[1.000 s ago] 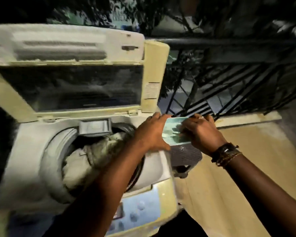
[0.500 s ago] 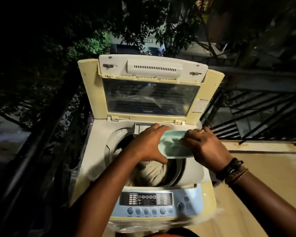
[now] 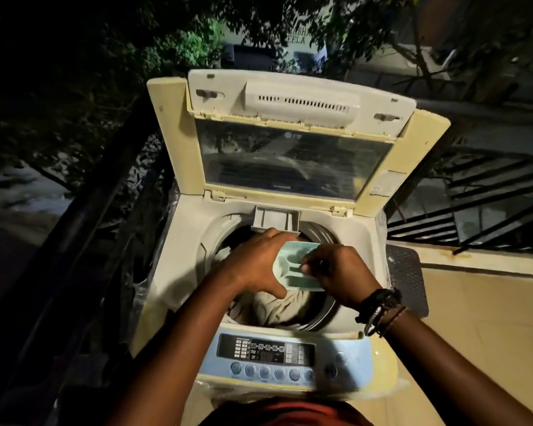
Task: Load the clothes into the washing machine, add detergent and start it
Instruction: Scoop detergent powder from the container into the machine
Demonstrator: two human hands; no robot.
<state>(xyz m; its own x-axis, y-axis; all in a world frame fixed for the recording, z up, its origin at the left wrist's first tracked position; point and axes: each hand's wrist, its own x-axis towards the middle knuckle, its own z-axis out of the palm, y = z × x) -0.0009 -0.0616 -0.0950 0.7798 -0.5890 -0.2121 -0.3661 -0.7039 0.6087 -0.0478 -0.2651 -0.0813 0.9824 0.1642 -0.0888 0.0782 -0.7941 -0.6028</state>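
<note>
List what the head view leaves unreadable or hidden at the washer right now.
- Control panel labels: too small and blurred.
- Pale green detergent tray: partly covered by the left hand and right hand; contents unclear.
- Clothes in the drum: mostly hidden by hands and tray.
- Lid window: glare.

— What differs from a second ago?
— The pale green detergent tray (image 3: 293, 265), held off the machine's right side then, now sits over the drum opening (image 3: 277, 272), above the clothes (image 3: 274, 309).
— And the hands?
— The right hand (image 3: 336, 272) now has fingertips inside the tray; the left hand (image 3: 256, 262) grips its edge.
</note>
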